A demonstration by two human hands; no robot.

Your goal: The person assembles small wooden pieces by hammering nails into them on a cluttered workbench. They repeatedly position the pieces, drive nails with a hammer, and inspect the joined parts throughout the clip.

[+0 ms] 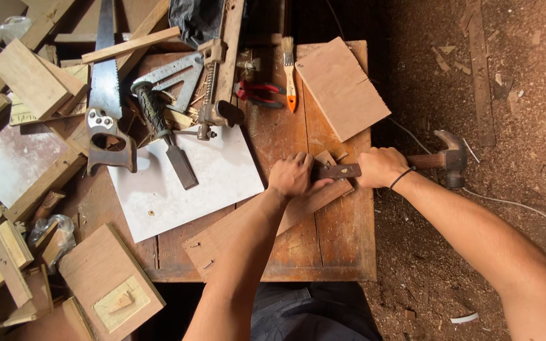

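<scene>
Both hands are clenching: the left hand (292, 175) is pinning a small wood strip (337, 170) lying left-to-right, while the right hand (380, 167), just beside it, is gripping the hammer (450, 158).

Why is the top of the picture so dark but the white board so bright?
In the head view, light falls on the white board and workbench, so they glare; the top middle sits in deep shadow; the left hand and right hand look sharp, with the edges slightly bent by the wide lens.
</scene>
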